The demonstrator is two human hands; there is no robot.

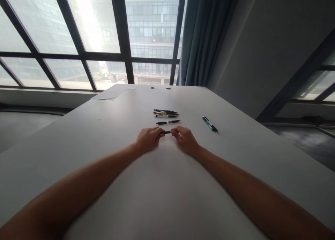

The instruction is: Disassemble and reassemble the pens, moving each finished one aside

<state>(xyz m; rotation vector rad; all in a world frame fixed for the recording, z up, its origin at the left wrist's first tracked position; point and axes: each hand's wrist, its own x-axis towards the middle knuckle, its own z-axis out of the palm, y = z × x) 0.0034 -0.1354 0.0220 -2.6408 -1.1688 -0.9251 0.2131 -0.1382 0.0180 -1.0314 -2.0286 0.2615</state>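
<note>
Tall windows [153, 23] stand behind the white tabletop [162, 184], where I see my left hand [148, 138] and right hand [185, 139] pinching opposite ends of a dark pen [167, 132], just before a black pen [162, 123].

The broad white worktop [167, 184] looks smooth, with a soft sheen. Thin white paper sheets [112, 92] near its far left corner look matt. The slim black silver-banded pen [168, 122] between its side edges and the slim green-and-black pens [209, 124] nearer its right edge look plastic. Beyond its far edge hangs a matt blue-grey cloth curtain [204, 34]
</note>
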